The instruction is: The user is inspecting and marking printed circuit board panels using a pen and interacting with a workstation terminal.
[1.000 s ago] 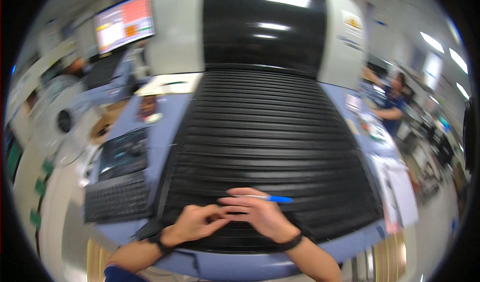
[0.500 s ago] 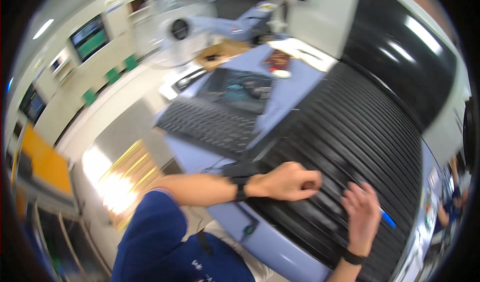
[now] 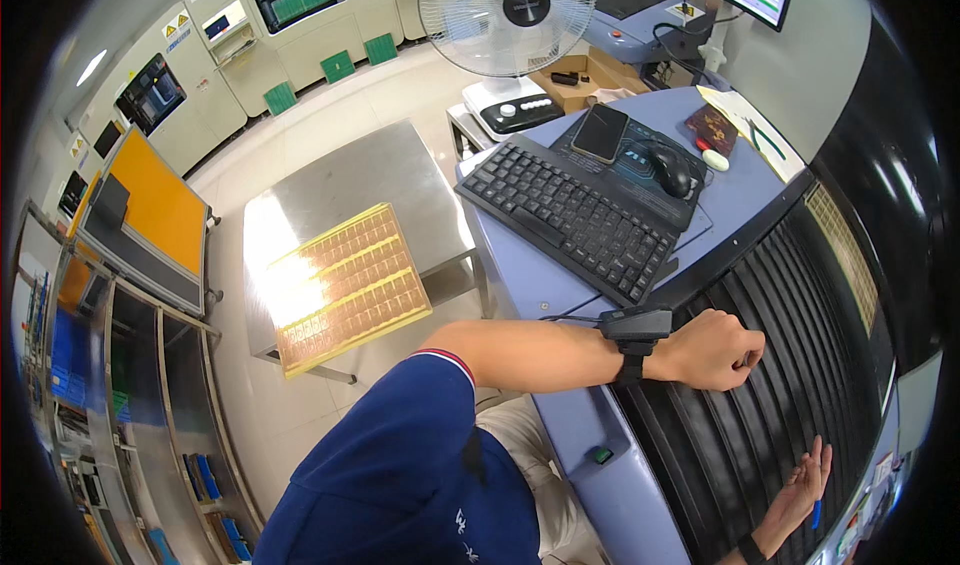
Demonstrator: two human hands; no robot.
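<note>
Over the ribbed black cover (image 3: 800,310), I judge a pause: left hand (image 3: 706,352) curled, right hand (image 3: 800,489) apart, its hold on the blue pen (image 3: 817,515) unclear; using it calls for a pinch.

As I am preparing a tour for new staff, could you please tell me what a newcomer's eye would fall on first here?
Probably the shiny copper-coloured sheet with yellow edges, lying on the metal table left of centre. Next might come the big fan near the top centre. The left hand, curled over the black ribbed surface at right, and the right hand, lower down with a blue pen, stand out too.
</note>
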